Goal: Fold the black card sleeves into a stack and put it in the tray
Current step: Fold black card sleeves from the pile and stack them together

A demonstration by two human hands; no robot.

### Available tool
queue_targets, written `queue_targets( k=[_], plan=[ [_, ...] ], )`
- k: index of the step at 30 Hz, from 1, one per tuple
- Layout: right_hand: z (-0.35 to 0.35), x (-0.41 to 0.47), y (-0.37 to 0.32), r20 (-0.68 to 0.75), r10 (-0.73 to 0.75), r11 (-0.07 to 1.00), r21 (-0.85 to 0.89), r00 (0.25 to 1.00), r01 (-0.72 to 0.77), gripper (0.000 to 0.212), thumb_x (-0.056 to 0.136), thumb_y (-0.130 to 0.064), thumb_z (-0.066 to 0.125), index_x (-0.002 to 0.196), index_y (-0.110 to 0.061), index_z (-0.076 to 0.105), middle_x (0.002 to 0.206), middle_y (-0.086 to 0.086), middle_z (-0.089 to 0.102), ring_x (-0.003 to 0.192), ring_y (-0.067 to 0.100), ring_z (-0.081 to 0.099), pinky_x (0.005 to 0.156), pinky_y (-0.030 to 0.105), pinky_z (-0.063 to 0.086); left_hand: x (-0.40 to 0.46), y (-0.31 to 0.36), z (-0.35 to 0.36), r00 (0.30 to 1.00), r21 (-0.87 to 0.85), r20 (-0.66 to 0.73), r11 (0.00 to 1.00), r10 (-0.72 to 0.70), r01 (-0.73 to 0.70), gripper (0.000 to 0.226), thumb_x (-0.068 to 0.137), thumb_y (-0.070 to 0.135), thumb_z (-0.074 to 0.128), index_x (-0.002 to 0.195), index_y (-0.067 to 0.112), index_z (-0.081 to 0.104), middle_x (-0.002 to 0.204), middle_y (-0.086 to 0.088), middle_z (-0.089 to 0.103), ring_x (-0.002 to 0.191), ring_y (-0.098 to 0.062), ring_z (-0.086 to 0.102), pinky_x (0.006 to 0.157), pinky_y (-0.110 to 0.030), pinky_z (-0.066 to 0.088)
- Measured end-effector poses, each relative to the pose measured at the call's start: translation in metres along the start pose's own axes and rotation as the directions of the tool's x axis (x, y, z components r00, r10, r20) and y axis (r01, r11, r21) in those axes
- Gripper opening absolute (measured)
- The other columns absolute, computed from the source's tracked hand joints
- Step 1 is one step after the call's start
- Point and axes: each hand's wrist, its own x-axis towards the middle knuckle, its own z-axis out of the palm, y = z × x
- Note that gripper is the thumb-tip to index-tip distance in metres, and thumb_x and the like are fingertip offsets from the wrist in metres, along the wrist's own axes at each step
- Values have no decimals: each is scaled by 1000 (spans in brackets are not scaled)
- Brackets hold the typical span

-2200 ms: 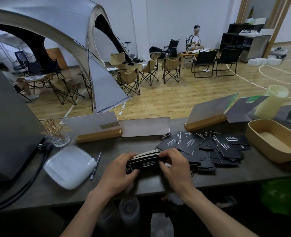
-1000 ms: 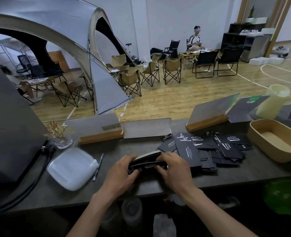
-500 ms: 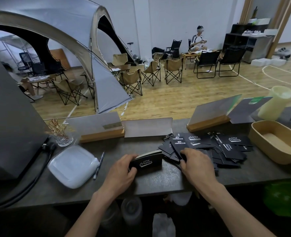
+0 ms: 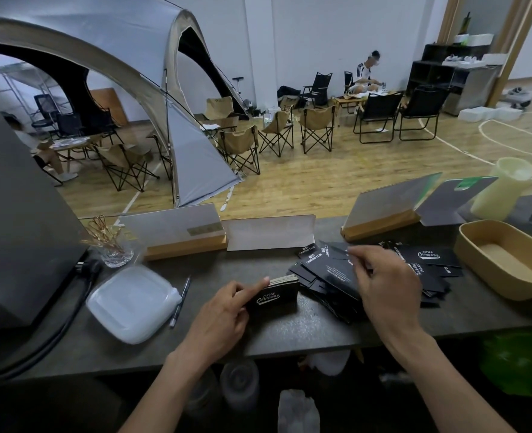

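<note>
1. While the room (image 4: 320, 170) behind is wide, with a wood floor, a grey tent (image 4: 108, 73) at left and folding chairs, I only need the dark counter (image 4: 305, 329) that runs across in front of me.
2. On it, the tan tray (image 4: 474, 254) sits empty at far right, well apart from my stack.
3. The loose sleeves (image 4: 427, 257) lie scattered right of centre, between stack and tray, nearer my right hand (image 4: 383, 282).
4. That hand pinches one sleeve (image 4: 336, 273), lifted off the pile, its long axis slanting away from me to the left.
5. The stack (image 4: 274, 295) stands on edge just left of it, gripped by my left hand (image 4: 224, 314), forefinger laid along the top. My hands are apart.
</note>
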Motion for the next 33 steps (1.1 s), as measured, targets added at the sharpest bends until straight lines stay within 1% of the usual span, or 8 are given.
queue_targets(
  k=[4, 9, 13, 17, 19, 21, 23, 33],
  plan=[
    [7, -3, -12, 288, -2, 849, 507, 958, -151, 23, 89, -5, 67, 99, -24, 73, 90, -7, 70, 68, 5, 60, 56, 15, 45, 3, -3, -2, 1000, 32, 26, 999, -9, 8, 85, 93, 14, 51, 151, 60, 10, 113, 7, 48, 103, -12, 49, 86, -32, 48],
    [43, -21, -10, 502, -93, 926, 361, 860, -111, 32, 75, -6, 73, 94, -32, 77, 89, -16, 68, 84, 0, 63, 74, 18, 48, -1, -2, -3, 998, -98, 43, 994, -45, 49, 94, 86, 19, 61, 157, 47, 6, 130, 9, 48, 118, -9, 44, 102, -21, 36],
    [69, -34, -26, 473, -153, 936, 352, 868, -27, 33, 73, -11, 73, 103, -24, 71, 99, -11, 63, 96, 7, 61, 89, 29, 51, -1, -2, -3, 1000, -136, 9, 991, -5, 6, 75, 86, 36, 63, 152, 44, 29, 123, 13, 51, 115, -4, 49, 101, -31, 46],
    [64, -27, -24, 384, -120, 916, 398, 915, -47, 26, 82, -22, 71, 108, -24, 66, 104, -13, 59, 101, 2, 56, 92, 23, 48, -1, -4, 0, 1000, -190, -17, 981, -26, 23, 65, 93, 18, 54, 147, 50, 35, 114, 11, 55, 105, -7, 56, 93, -36, 50],
    [58, -14, -5, 310, -17, 988, 152, 951, -32, 28, 86, -30, 68, 113, -25, 66, 111, -9, 60, 107, 9, 54, 96, 30, 46, -1, -4, 0, 999, -192, -16, 981, -39, 35, 70, 94, 10, 52, 147, 52, 34, 114, 10, 54, 104, -8, 57, 94, -37, 50],
    [52, -3, 11, 375, 76, 974, -225, 924, 11, 37, 87, -42, 65, 120, -25, 66, 120, -4, 61, 115, 18, 53, 98, 37, 44, -1, -3, 0, 999, -193, -14, 980, -51, 47, 73, 92, 7, 50, 147, 51, 34, 116, 9, 55, 105, -9, 57, 96, -37, 49],
    [48, 0, 19, 464, 134, 935, -352, 876, 44, 36, 89, -47, 61, 117, -25, 67, 120, -3, 64, 113, 21, 54, 92, 37, 45, 0, -4, 1, 998, -191, -8, 980, -57, 55, 75, 89, 7, 49, 147, 51, 34, 116, 9, 55, 105, -10, 58, 96, -38, 49],
    [34, 17, 30, 180, 13, 998, -69, 983, 0, 17, 96, -22, 55, 104, -16, 69, 75, 6, 69, 66, 27, 62, 58, 31, 34, 1, -6, -1, 998, -151, 2, 987, -56, 55, 74, 85, 32, 58, 148, 54, 28, 114, 13, 53, 101, -7, 57, 91, -36, 51]
  ],
)
